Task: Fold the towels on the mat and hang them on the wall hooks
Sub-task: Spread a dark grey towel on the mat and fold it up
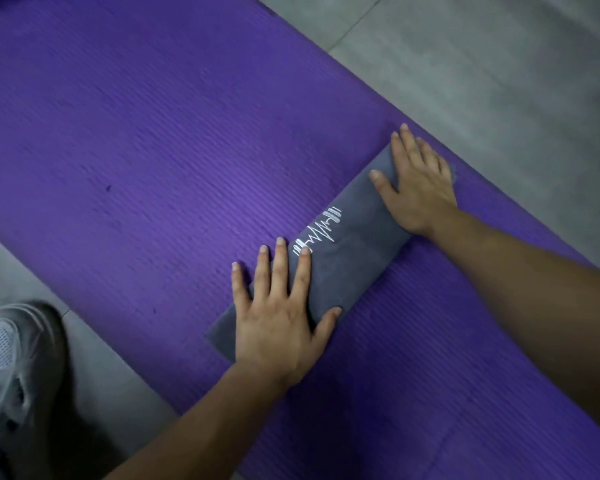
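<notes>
A purple mat (153, 150) is lying on the floor (499, 64), carrying a folded towel (354, 244) at four o'clock; a shoe (11, 358) is standing at eight.

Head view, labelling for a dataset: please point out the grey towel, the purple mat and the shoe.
grey towel (357, 263), head view, folded middle beside the white print.
purple mat (153, 150), head view, bare ribbed surface.
shoe (4, 344), head view, white mesh upper.

Bare forearms, left hand (278, 327) and right hand (418, 188) with short plain nails, plus a grey-and-white mesh sneaker (11, 368) on one foot.

Head view, steeply down, close over mat (153, 150).
</notes>
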